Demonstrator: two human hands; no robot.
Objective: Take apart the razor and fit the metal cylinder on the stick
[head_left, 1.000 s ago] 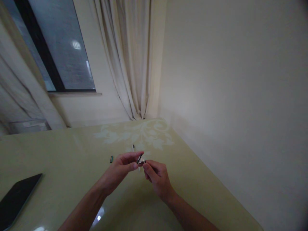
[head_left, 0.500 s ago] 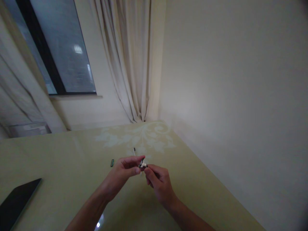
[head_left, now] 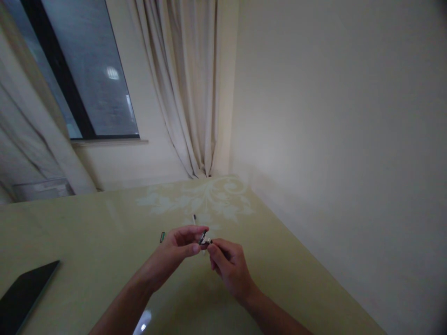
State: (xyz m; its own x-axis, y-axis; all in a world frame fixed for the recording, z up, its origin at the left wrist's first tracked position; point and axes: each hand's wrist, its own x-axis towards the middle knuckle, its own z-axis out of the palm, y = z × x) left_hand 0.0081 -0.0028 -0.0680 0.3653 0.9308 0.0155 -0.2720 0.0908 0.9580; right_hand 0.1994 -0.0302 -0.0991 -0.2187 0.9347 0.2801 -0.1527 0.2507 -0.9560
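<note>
My left hand [head_left: 179,243] pinches the left side of a small dark-and-silver piece [head_left: 205,239] between its thumb and fingers. The fingertips of my right hand [head_left: 229,266] are closed at the right end of the same piece, so both hands meet over the table. Its exact kind is too small to make out. Just beyond my hands lies a thin white stick with a dark tip [head_left: 194,218], partly hidden by my fingers. To the left of my left hand rests a small green rectangle with a dark rim [head_left: 162,237].
The pale green table [head_left: 104,251] has a light floral pattern at its far end. A flat dark panel [head_left: 28,293] lies at the near left. A wall [head_left: 331,139] runs along the right edge, with a curtain [head_left: 188,83] and window [head_left: 91,70] behind.
Both hands have shifted very slightly to the left with the small piece, which appears a little turned. The grip of each hand looks the same.
</note>
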